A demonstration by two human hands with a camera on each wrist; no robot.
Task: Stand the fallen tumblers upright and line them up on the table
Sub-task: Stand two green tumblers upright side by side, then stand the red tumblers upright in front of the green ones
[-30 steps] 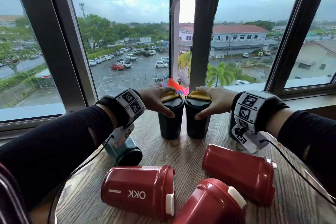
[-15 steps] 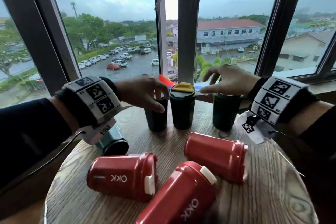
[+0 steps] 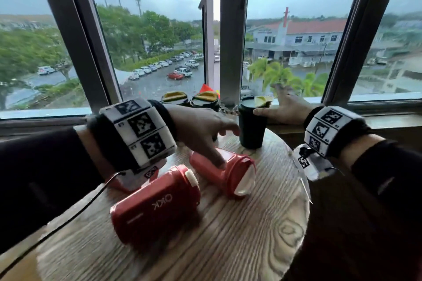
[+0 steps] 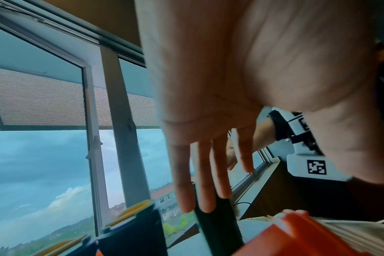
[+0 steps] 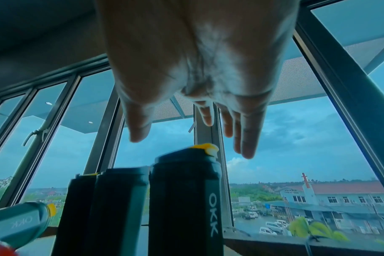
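From the head view, a round wooden desk [image 3: 239,235] with a bold grain stands against a row of tall windows [image 3: 141,52]. Three dark green plastic tumblers with yellow flip lids stand upright along its far edge: two [image 3: 174,98] [image 3: 205,99] close together behind the left wrist, and a third [image 3: 252,124] a little apart to their right. The right hand [image 3: 283,107] is beside that third tumbler with its fingers spread loosely, the thumb touching the rim and nothing gripped. The left hand [image 3: 205,128] reaches down with straight fingers, its fingertips resting on a red plastic tumbler [image 3: 225,170] that lies on its side, lid end toward the desk's right. Nearer the viewer a second red tumbler marked OKK [image 3: 155,207] lies on its side as well, close to the first, and a scrap of another red one [image 3: 123,183] shows under the left wrist. From the left wrist view, the left hand [image 4: 219,104] is open, palm facing the camera and fingers [image 4: 205,181] stretched out, holding nothing; a dark tumbler [image 4: 217,225] stands beyond the fingertips, another with a yellow lid [image 4: 131,230] is at lower left, and the red tumbler [image 4: 296,237] fills the lower right corner. From the right wrist view, the right hand [image 5: 193,72] hangs open above the three upright dark tumblers [image 5: 182,199] [image 5: 118,207] [image 5: 77,211] standing side by side, not closed round any. A teal tumbler [image 5: 18,225] lies on its side at lower left.
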